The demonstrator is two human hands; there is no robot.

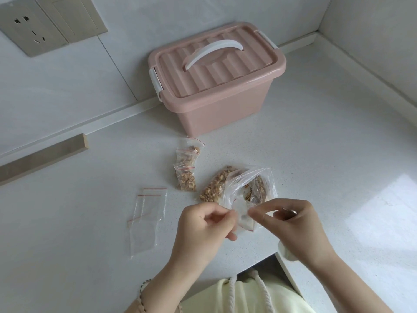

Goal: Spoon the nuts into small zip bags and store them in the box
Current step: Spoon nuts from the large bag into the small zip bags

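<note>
Clear, crinkled plastic fills the space between my hands: my left hand [204,224] and right hand [293,224] each pinch an edge of one small transparent zip bag [242,216], fingers curled tight on the film just above the counter. Right behind that bag slumps the large clear bag of chopped brown nuts [228,186], its mouth gaping. Three filled small zip bags with red seal lines [186,168] lie overlapping beyond it, lumpy with nuts. Flat empty zip bags [146,213] rest left of my left hand. Farther back on the speckled white countertop [316,154] sits the pink ribbed plastic box [216,84], lid on, white handle [213,54] folded flat.
</note>
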